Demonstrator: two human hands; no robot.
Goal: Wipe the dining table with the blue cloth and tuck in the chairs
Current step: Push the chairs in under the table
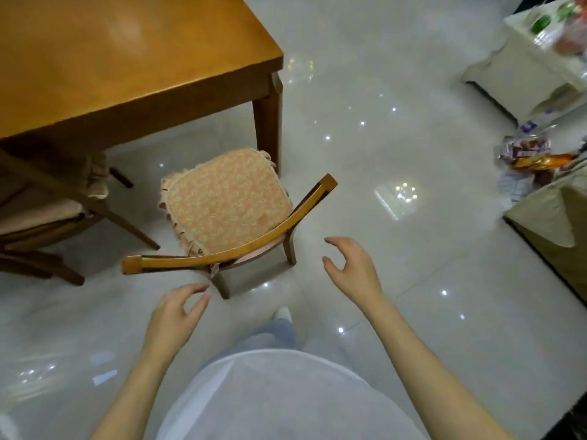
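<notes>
Both hands, left hand [178, 315] and right hand [351, 268], are hovering with fingers loosely spread, empty, near the stiff, likely weighty chair [228, 201], whose curved backrest [222, 252] is offering the grip.

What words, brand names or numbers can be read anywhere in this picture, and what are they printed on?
No text here can be read.
snack packets on the floor at right: purple and orange printed wrappers, lettering too blurred to read.
plastic bag beside them: a blue-purple mark, too blurred to read.
dining table and chair cushion: no lettering visible; the cushion shows only a small pattern.
</notes>
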